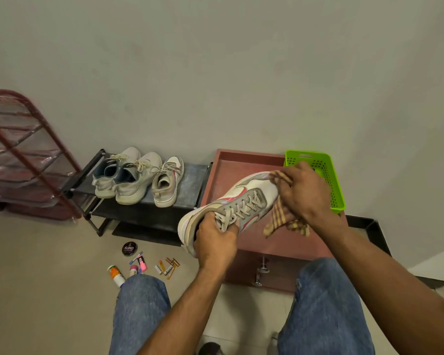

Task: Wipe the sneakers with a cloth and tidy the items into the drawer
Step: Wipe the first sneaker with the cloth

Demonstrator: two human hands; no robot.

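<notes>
Left hand point(217, 238) grips sneaker point(231, 206) heel, cloth point(283, 219) at toe

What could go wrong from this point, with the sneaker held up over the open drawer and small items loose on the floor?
1. The left hand grips the sneaker only at its heel opening; pressure from the cloth in the right hand at the toe could twist it loose into the drawer.
2. The polish tin and small tubes lie beside the left knee, so a shift could scatter them.
</notes>
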